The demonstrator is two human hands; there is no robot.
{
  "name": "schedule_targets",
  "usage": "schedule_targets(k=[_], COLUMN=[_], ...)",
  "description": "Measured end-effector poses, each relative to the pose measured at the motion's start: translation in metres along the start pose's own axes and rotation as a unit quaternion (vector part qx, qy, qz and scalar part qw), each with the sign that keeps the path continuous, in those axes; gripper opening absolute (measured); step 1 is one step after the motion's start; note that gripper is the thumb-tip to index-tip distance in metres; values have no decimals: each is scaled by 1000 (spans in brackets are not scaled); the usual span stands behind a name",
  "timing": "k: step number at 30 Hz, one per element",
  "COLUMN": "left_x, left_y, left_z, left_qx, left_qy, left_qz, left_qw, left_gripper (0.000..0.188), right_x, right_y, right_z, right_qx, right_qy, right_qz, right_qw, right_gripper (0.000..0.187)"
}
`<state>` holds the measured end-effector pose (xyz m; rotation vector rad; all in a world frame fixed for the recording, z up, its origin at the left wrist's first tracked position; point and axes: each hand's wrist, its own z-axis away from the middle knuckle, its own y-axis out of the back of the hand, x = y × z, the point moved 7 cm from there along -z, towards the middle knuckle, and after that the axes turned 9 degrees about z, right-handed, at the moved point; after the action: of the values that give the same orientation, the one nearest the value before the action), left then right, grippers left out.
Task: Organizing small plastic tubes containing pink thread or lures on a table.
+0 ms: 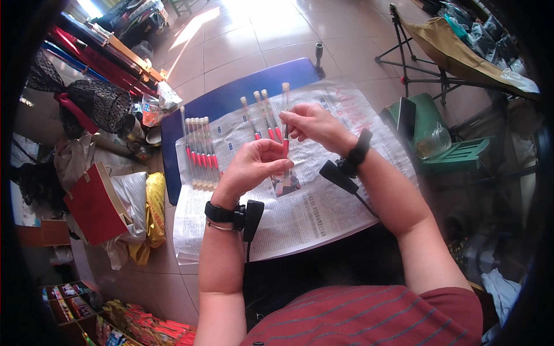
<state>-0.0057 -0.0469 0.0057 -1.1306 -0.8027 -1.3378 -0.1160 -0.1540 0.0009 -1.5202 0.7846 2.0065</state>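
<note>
A slim clear tube [286, 99] with a pale stopper on top and a slim pen-like item with a red band inside stands nearly upright between my hands. My right hand [314, 124] pinches its upper part, fingers closed. Lower down, the thumb and fingers of my left hand [254, 164] close on the same tube near the red band. Just left of it, several similar stoppered tubes [262, 115] lie on newspaper [311, 213]. Farther left, a row of more such tubes [199, 141] lies side by side, partly hidden by my left hand.
The newspaper covers a blue table [254, 78]. To the right are a green chair [456, 153] with a clear jar [433, 141] and a tan folding seat [456, 49]. At left, a red box [95, 202] and yellow bag [154, 202] stand on the tiled floor [311, 34].
</note>
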Motion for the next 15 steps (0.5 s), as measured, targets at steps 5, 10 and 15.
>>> schedule_targets(k=[5,10,15], left_x=[-1,-3,-1], left_y=[-3,-1,0], left_z=[-1,-1,-4], left_qx=[-16,-9,-7], left_qy=[2,0,-23], left_qz=[8,-6,29], left_qw=[1000,1000,999], left_gripper=[33,32,32], right_x=[2,-4,-6], right_y=[0,-2,-6], right_z=[0,1,4], right_qx=[-2,-6,-27], right_qy=[-4,17,12], right_qz=[12,10,11], right_qw=[1000,1000,1000], right_gripper=[35,34,34])
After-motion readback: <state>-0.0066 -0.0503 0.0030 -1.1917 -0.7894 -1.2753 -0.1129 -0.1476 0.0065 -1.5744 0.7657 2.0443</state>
